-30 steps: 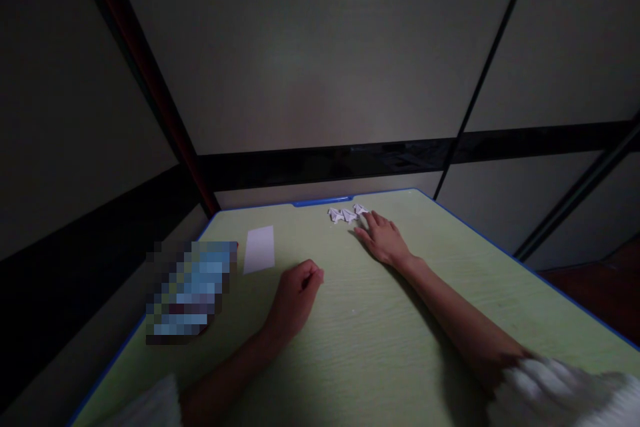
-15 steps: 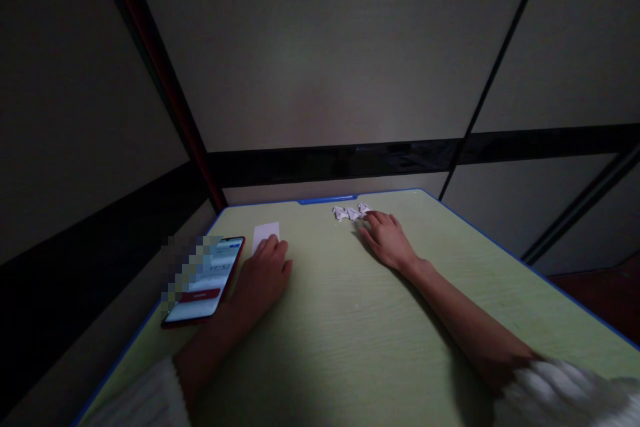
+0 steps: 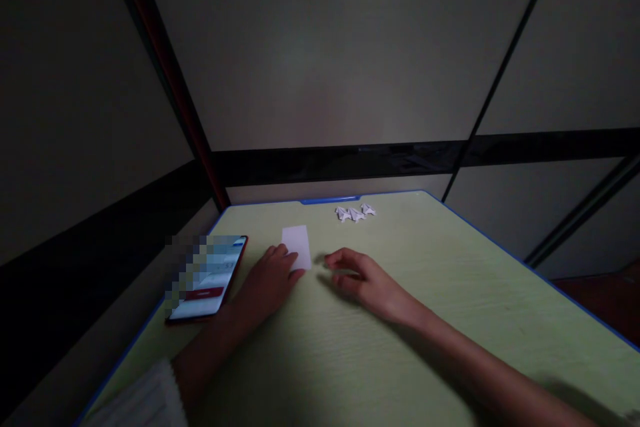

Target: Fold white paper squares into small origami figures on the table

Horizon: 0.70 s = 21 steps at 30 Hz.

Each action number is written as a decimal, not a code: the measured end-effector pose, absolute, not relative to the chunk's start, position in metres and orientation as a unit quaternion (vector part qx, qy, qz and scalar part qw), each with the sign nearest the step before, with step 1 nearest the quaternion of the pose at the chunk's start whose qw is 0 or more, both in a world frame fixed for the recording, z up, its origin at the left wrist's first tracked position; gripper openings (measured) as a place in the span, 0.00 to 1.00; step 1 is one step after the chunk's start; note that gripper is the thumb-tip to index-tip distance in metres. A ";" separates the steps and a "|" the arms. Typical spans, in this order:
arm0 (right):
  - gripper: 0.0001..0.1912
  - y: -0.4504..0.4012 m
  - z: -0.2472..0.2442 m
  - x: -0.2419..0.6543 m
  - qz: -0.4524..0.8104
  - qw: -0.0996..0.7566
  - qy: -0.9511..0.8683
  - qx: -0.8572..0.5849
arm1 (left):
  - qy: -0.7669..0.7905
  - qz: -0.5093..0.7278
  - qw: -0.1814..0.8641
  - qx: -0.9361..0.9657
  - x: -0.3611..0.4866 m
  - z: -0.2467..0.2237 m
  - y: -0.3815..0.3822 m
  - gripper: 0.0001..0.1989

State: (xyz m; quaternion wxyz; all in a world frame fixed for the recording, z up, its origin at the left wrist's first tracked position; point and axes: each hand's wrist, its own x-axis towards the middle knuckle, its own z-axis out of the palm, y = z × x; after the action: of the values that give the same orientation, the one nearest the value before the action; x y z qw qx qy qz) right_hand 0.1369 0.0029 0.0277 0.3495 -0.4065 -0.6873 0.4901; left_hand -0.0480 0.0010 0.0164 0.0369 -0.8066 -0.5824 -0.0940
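Observation:
A small white sheet of paper [image 3: 298, 240] lies on the light green table. My left hand [image 3: 274, 277] holds it at its lower left part, with fingertips on top and the thumb by the near edge. To the right of the sheet, my right hand [image 3: 365, 280] hovers just over the table, fingers curved and thumb apart, holding nothing. Three small folded white paper figures [image 3: 355, 214] sit in a row near the far edge, beyond the right hand.
A phone with a lit screen [image 3: 207, 293] and red edge lies at the left, next to my left forearm. The table [image 3: 320, 360] has a blue rim and a blue piece [image 3: 330, 200] at its far edge. Dark-striped panels [image 3: 330, 163] stand right behind it.
My left hand has moved right, and the paper has slid right along with it. My right hand has left the folded figures and come nearer and to the left.

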 end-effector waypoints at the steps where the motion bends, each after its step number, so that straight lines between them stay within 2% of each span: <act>1: 0.10 0.002 0.025 0.133 0.563 0.368 -0.617 -0.409 | -0.573 -0.100 0.030 -0.813 -0.046 0.016 0.000 0.15; 4: 0.10 0.002 0.021 0.129 0.709 0.415 -0.408 -0.399 | -0.549 -0.124 0.005 -0.826 -0.040 0.015 -0.002 0.12; 7: 0.11 0.004 0.022 0.130 0.760 0.427 -0.311 -0.379 | -0.534 -0.166 -0.029 -0.828 -0.035 0.012 -0.001 0.11; 11: 0.10 0.005 0.024 0.132 0.785 0.425 -0.281 -0.351 | -0.518 -0.251 -0.087 -0.813 -0.032 0.008 0.004 0.12; 14: 0.10 0.005 0.021 0.132 0.788 0.439 -0.270 -0.337 | -0.522 -0.293 -0.170 -0.783 -0.034 0.006 0.010 0.11; 21: 0.11 0.004 0.016 0.127 0.775 0.472 -0.281 -0.312 | -0.536 -0.328 -0.259 -0.733 -0.037 0.005 0.019 0.11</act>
State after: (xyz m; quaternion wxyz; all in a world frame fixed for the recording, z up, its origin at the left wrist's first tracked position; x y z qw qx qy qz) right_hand 0.1273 0.0040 0.0157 0.4723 -0.3121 -0.2813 0.7749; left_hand -0.0366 0.0186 0.0048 -0.2590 -0.7334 -0.5364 -0.3277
